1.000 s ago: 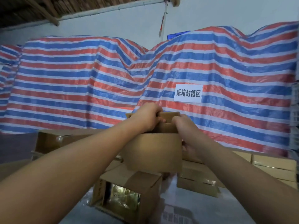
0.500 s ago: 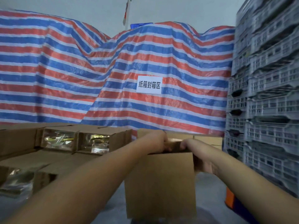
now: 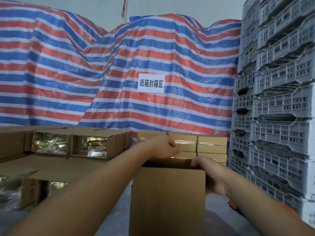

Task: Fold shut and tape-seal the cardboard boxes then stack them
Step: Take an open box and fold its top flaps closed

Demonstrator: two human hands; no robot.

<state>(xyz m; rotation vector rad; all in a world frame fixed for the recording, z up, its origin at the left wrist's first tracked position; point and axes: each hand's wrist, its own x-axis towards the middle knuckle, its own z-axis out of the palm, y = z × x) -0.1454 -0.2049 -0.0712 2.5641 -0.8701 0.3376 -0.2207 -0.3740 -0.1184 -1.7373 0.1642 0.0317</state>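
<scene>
Two hands: both up at the top of one cardboard box (image 3: 167,198), standing in front of the person
Left hand (image 3: 163,148): over the box's far edge, fingers curled loosely, blurred, can't tell if they pinch a flap
Right hand (image 3: 212,176): fingers hooked over the top right corner, palm against the side wall
Box top: looks open, dark gap along the rim, no tape seen on it
Done: sealed boxes (image 3: 211,147) stacked behind, tape glinting on them
Left: open boxes (image 3: 69,145) on the left, shiny contents showing
Progress: probably partway, this box needs folding, taping, stacking
</scene>
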